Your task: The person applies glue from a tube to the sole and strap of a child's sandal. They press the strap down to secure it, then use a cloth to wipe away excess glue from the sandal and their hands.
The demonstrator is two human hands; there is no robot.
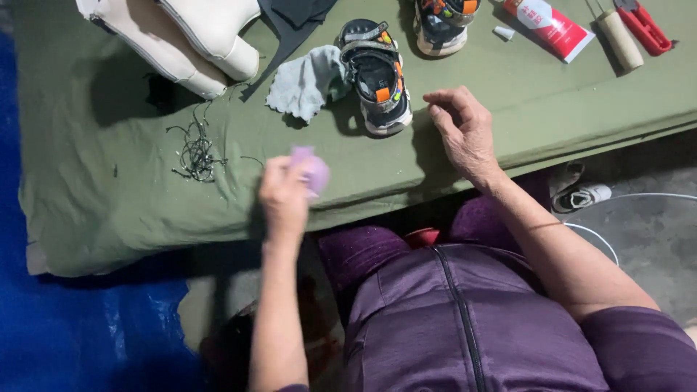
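Lilac cloth [312, 170], blurred, sits clenched in your left hand [284, 197] over the near edge of the green mat [116, 196]. Your right hand [465, 134] rests open and empty on the mat, just beside the black sandal [377, 76]. A grey rag [305, 83] lies touching that sandal's left.

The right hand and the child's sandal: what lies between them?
Only bare green cloth, seen in the head view, separates the right hand from the sandal.
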